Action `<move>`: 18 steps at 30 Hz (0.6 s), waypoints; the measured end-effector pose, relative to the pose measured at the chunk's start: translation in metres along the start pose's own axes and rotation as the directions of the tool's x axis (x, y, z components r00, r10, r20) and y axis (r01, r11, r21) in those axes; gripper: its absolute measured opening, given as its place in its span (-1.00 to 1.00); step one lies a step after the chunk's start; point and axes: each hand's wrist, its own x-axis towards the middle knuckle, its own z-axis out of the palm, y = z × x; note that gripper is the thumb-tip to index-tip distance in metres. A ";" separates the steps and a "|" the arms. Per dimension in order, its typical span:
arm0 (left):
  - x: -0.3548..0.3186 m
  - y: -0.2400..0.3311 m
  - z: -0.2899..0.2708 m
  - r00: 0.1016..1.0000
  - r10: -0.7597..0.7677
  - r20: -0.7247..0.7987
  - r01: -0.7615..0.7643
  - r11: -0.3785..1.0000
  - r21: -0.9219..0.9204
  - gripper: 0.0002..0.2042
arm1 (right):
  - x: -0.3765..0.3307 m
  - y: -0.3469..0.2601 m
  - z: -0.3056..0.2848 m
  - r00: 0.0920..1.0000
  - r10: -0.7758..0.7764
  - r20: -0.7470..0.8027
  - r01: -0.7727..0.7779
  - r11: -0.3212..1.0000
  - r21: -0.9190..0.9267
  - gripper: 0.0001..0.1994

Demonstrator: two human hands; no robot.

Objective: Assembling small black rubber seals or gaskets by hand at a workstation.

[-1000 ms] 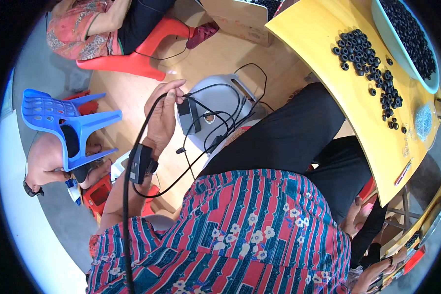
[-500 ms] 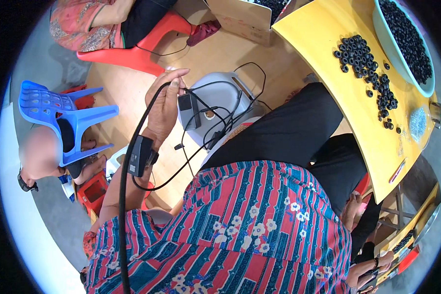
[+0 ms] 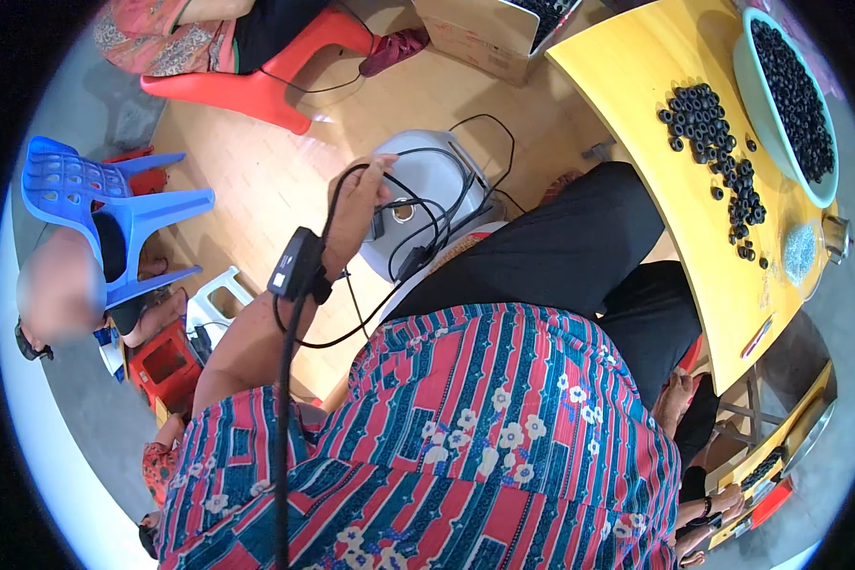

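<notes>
My left hand [image 3: 354, 211] reaches out over a pale grey plastic stool [image 3: 427, 142], its fingertips closed around a black cable [image 3: 338, 185]. This cable runs back along my forearm toward the lower edge. A black box [image 3: 296, 263] is strapped at my left wrist, with a thin cable looping from it. Coiled black cables [image 3: 437, 223] lie on the stool, and a dark box there [image 3: 375, 226] is mostly hidden behind my hand. What seems to be my right hand [image 3: 674, 404] shows partly beside my shirt; its fingers are unclear.
At right, a yellow table [image 3: 627, 90] bears loose black rings [image 3: 703, 123] and a pale green basin [image 3: 743, 90] of black parts. A blue chair [image 3: 157, 214], a red chair [image 3: 285, 90] with a seated person, and a cardboard box [image 3: 475, 38] stand around. Co-worker's hands [image 3: 722, 503] show lower right.
My left hand has moved right and slightly down, still with the cable in its fingers. It now covers most of the dark box on the stool. The surroundings have shifted slightly in view.
</notes>
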 end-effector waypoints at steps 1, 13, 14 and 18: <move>-0.001 -0.004 0.002 0.991 -0.128 0.022 0.130 0.989 -0.073 -0.67 | -0.002 -0.004 0.001 1.000 0.003 -0.031 -0.003 1.000 -0.003 -0.93; -0.021 -0.028 -0.016 0.950 -0.311 0.000 0.297 0.909 -0.293 -0.57 | -0.024 -0.002 0.026 1.000 -0.001 0.017 0.000 0.998 0.062 -0.92; -0.007 -0.027 0.007 0.952 -0.300 0.066 0.306 0.904 -0.299 -0.57 | 0.046 0.087 -0.052 0.995 0.067 0.070 -0.085 0.947 0.311 -0.92; -0.014 -0.025 0.015 0.967 -0.250 -0.043 0.229 0.935 -0.270 -0.62 | 0.070 0.142 -0.061 0.992 0.114 0.051 -0.124 0.915 0.385 -0.94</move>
